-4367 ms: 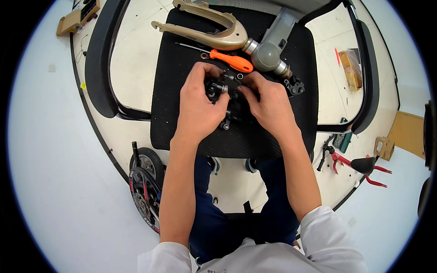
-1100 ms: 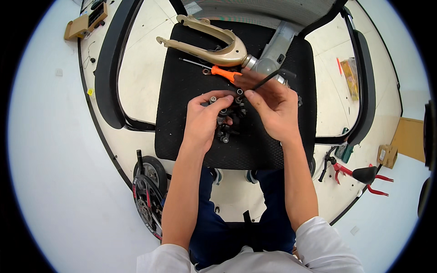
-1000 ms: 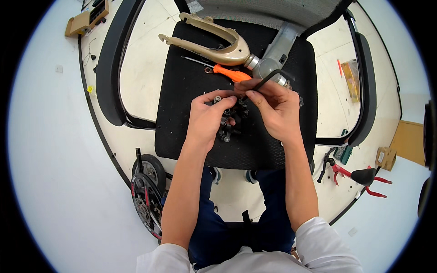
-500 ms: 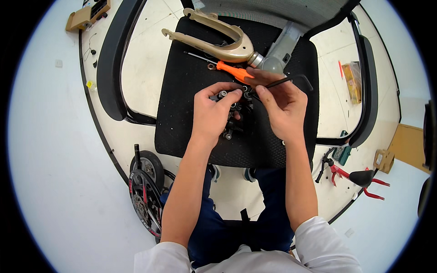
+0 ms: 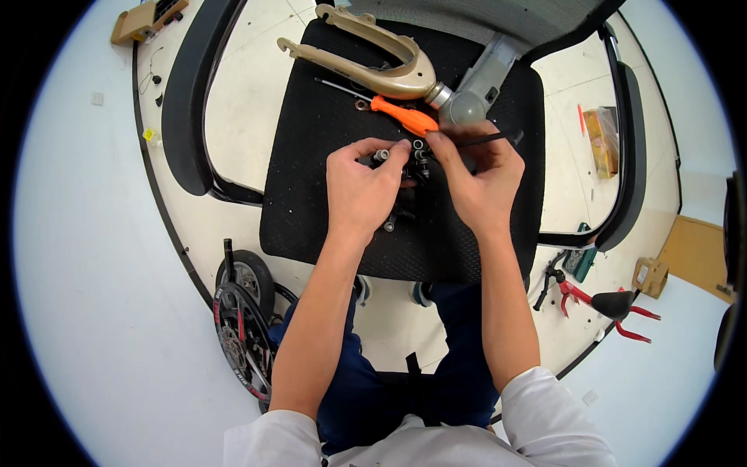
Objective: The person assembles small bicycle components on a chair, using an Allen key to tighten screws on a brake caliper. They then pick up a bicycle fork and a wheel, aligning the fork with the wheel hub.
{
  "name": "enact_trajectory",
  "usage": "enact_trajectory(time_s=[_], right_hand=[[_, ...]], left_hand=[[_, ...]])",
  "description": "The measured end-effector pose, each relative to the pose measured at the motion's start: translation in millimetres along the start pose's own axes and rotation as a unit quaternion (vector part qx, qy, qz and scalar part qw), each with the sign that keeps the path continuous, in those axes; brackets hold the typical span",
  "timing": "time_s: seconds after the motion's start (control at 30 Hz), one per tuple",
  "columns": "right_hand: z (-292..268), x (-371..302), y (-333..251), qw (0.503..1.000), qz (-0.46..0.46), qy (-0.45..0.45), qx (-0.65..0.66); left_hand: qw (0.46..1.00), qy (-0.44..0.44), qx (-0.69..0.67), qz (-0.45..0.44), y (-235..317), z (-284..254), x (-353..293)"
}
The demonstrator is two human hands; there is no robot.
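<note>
My left hand (image 5: 362, 183) is closed around a small black metal part (image 5: 422, 165) with silver bolts (image 5: 380, 156), mostly hidden by the fingers. My right hand (image 5: 490, 179) pinches a black hex key (image 5: 486, 138); its bent end is blurred beyond the fingers. A small silver ring (image 5: 419, 145) shows between the two hands. Just beyond them lies a screwdriver (image 5: 403, 117) with an orange handle, beside a small nut-like piece (image 5: 361, 105). Farther back, a beige bicycle fork (image 5: 408, 82) rests on the black chair seat (image 5: 299, 206).
A grey translucent piece with a rounded end (image 5: 467, 107) lies beside the fork. Armrests (image 5: 187, 109) flank the seat. On the floor are a wheel with pedal-side parts (image 5: 243, 335), a red frame piece (image 5: 572, 289), a green case (image 5: 579, 263) and cardboard boxes (image 5: 650, 276).
The right fingers have shifted and the hex key's bent end has swung round, now blurred. The left hand keeps hold of the black part. The whole view has moved slightly.
</note>
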State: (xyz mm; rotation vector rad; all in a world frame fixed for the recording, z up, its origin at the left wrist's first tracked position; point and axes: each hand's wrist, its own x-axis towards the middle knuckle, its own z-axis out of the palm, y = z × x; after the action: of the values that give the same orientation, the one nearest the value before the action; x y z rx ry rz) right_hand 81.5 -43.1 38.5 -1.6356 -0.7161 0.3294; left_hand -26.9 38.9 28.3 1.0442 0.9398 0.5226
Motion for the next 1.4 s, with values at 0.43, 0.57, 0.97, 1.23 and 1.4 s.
enact_trajectory(time_s=[0.43, 0.57, 0.97, 1.23, 1.4], right_hand=[[5.2, -1.7, -8.0, 0.994, -0.006, -0.009, 0.11], [-7.7, -5.2, -8.0, 0.99, 0.028, -0.091, 0.101], [-9.0, -3.4, -9.6, 0.986, 0.021, -0.094, 0.139], [-6.8, -3.2, -12.0, 0.996, 0.071, -0.05, -0.023], [-12.9, -0.5, -9.2, 0.991, 0.026, -0.103, 0.084]], left_hand=[[0.998, -0.011, -0.047, -0.045, 4.4, -4.5, 0.5], [0.998, -0.014, -0.036, -0.049, 2.7, -6.8, 2.1], [0.998, -0.02, -0.013, -0.05, 2.2, -8.5, 2.5], [0.998, 0.009, 0.051, -0.028, 1.5, -8.8, 2.4], [0.998, -0.023, -0.001, -0.064, 4.3, -14.3, 5.2]])
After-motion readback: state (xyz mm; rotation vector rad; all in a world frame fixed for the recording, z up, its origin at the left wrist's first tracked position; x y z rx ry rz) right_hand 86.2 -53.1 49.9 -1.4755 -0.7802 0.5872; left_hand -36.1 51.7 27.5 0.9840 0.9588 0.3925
